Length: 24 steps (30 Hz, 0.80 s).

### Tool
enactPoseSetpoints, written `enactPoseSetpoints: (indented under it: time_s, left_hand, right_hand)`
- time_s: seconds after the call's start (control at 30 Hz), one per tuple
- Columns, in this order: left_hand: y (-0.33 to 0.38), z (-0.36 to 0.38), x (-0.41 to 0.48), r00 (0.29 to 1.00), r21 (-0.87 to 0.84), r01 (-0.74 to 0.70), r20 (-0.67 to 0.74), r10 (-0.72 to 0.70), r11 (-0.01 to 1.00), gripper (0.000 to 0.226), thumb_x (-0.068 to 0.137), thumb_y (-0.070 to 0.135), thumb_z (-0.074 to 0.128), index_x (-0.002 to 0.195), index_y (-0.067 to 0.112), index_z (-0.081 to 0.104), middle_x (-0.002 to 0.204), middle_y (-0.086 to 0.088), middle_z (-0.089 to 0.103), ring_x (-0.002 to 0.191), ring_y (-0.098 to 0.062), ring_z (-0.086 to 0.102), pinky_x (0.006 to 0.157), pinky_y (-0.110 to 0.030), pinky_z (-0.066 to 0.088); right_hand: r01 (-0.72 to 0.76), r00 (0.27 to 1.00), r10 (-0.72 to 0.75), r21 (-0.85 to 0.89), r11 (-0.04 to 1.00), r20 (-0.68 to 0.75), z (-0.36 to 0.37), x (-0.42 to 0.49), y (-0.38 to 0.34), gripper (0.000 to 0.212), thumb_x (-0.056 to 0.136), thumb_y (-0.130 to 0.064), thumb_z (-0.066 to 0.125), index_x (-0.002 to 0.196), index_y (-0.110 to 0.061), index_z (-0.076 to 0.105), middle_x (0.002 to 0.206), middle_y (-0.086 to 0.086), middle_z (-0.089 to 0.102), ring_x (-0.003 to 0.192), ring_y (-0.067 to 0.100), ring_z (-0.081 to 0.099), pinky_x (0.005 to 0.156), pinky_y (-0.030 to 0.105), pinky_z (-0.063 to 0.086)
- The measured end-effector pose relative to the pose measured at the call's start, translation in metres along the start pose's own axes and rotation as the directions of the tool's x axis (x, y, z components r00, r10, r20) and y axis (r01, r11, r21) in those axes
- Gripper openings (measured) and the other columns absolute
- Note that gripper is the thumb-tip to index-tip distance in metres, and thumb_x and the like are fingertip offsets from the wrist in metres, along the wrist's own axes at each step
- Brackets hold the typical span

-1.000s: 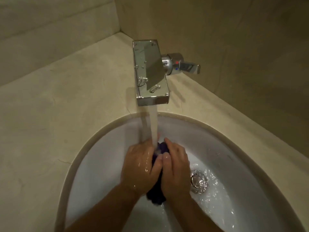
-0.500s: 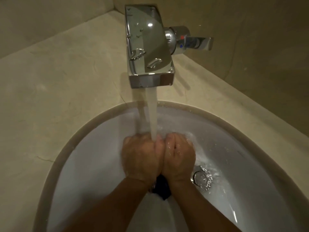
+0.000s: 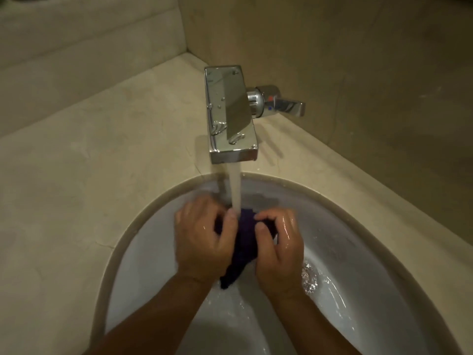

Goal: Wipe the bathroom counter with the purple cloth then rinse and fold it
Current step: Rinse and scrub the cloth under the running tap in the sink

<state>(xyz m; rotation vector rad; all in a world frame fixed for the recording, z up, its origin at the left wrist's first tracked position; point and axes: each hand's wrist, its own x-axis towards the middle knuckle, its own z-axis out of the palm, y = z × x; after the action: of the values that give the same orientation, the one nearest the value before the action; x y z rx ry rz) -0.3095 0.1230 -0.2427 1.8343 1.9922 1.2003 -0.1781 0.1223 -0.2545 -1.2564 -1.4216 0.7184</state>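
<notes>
The left hand (image 3: 202, 242) and right hand (image 3: 279, 247) each hold a closed grip on the bunched purple cloth (image 3: 245, 239), in the sink (image 3: 153, 252) under the stream (image 3: 235, 190) from the faucet (image 3: 230, 114) at 12 o'clock. Risk: water deflecting off the knuckles may splash the table (image 3: 76, 201) at 9 o'clock. Against the earlier frame, the hands stand apart instead of pressed together, exposing more cloth.

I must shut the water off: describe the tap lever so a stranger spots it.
Start at the white sink; the boxy chrome spout overhangs its far rim. The lever juts from the spout's right side, the only part marked with red and blue dots.
</notes>
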Motion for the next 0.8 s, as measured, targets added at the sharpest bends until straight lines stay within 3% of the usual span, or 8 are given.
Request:
enactPoseSetpoints:
  time_s: [0.1, 0.2, 0.27, 0.37, 0.47, 0.67, 0.8]
  left_hand:
    - [-0.007, 0.019, -0.019, 0.997, 0.069, 0.037, 0.058, -0.041, 0.997, 0.027, 0.09, 0.036, 0.051, 0.069, 0.019, 0.051, 0.066, 0.007, 0.049, 0.063, -0.015, 0.047, 0.07, -0.037, 0.04]
    - [-0.012, 0.031, -0.029, 0.998, 0.072, 0.02, 0.055, -0.024, 0.997, 0.015, 0.088, 0.029, 0.05, 0.076, 0.021, 0.054, 0.07, 0.011, 0.054, 0.062, -0.011, 0.049, 0.069, -0.036, 0.044]
    - [-0.016, 0.033, -0.031, 0.992, 0.109, -0.078, 0.104, 0.066, 0.991, 0.026, 0.094, 0.03, 0.042, 0.085, 0.019, 0.064, 0.079, 0.008, 0.062, 0.071, -0.012, 0.056, 0.075, -0.036, 0.046]
    - [-0.019, 0.033, -0.032, 0.984, 0.102, -0.139, 0.125, 0.126, 0.985, 0.038, 0.097, 0.031, 0.038, 0.076, 0.02, 0.067, 0.072, 0.006, 0.063, 0.068, -0.017, 0.06, 0.073, -0.042, 0.049]
    - [-0.015, 0.035, -0.03, 0.991, 0.127, -0.126, 0.065, 0.119, 0.984, 0.04, 0.096, 0.032, 0.038, 0.06, 0.026, 0.055, 0.058, 0.008, 0.055, 0.056, -0.017, 0.054, 0.068, -0.036, 0.043]
    - [-0.011, 0.047, -0.02, 0.994, 0.397, -0.1, 0.08, 0.074, 0.912, 0.04, 0.093, 0.028, 0.037, 0.055, 0.024, 0.051, 0.05, 0.004, 0.05, 0.048, -0.022, 0.049, 0.064, -0.037, 0.039]
    - [-0.007, 0.047, -0.016, 0.996, 0.412, -0.063, 0.089, 0.029, 0.909, 0.045, 0.094, 0.029, 0.038, 0.053, 0.024, 0.054, 0.048, 0.005, 0.049, 0.046, -0.016, 0.041, 0.067, -0.034, 0.039]
  right_hand:
    - [-0.162, 0.986, 0.154, -0.146, 0.976, -0.06, 0.01, -0.016, 0.026, 0.019, 0.089, -0.035, 0.049, 0.096, -0.025, 0.063, 0.093, -0.011, 0.056, 0.088, 0.009, 0.053, 0.074, 0.031, 0.044]
    - [-0.098, 0.995, 0.087, -0.325, 0.941, -0.047, 0.02, -0.025, 0.039, 0.031, 0.094, -0.031, 0.047, 0.123, -0.026, 0.058, 0.115, -0.002, 0.052, 0.101, 0.017, 0.054, 0.084, 0.038, 0.049]
    - [-0.043, 0.998, 0.055, -0.37, 0.928, 0.021, 0.021, -0.026, 0.042, 0.037, 0.097, -0.029, 0.043, 0.131, -0.025, 0.058, 0.13, 0.001, 0.053, 0.113, 0.021, 0.055, 0.095, 0.041, 0.047]
    - [0.023, 0.991, 0.026, -0.357, 0.934, 0.132, 0.02, -0.024, 0.045, 0.04, 0.099, -0.032, 0.03, 0.108, -0.02, 0.068, 0.107, -0.005, 0.067, 0.098, 0.018, 0.06, 0.089, 0.045, 0.046]
    - [0.041, 0.994, -0.002, -0.356, 0.934, 0.108, 0.02, -0.02, 0.047, 0.038, 0.099, -0.029, 0.03, 0.085, -0.02, 0.064, 0.084, -0.006, 0.063, 0.078, 0.02, 0.056, 0.077, 0.042, 0.045]
    - [0.027, 0.998, -0.001, -0.435, 0.9, 0.06, 0.023, -0.003, 0.048, 0.037, 0.096, -0.034, 0.035, 0.065, -0.022, 0.053, 0.064, -0.011, 0.047, 0.061, 0.012, 0.043, 0.06, 0.03, 0.039]
    - [0.091, 0.995, -0.069, -0.402, 0.911, 0.07, 0.021, 0.005, 0.045, 0.046, 0.095, -0.041, 0.04, 0.057, -0.018, 0.052, 0.055, -0.006, 0.048, 0.051, 0.016, 0.046, 0.059, 0.031, 0.043]
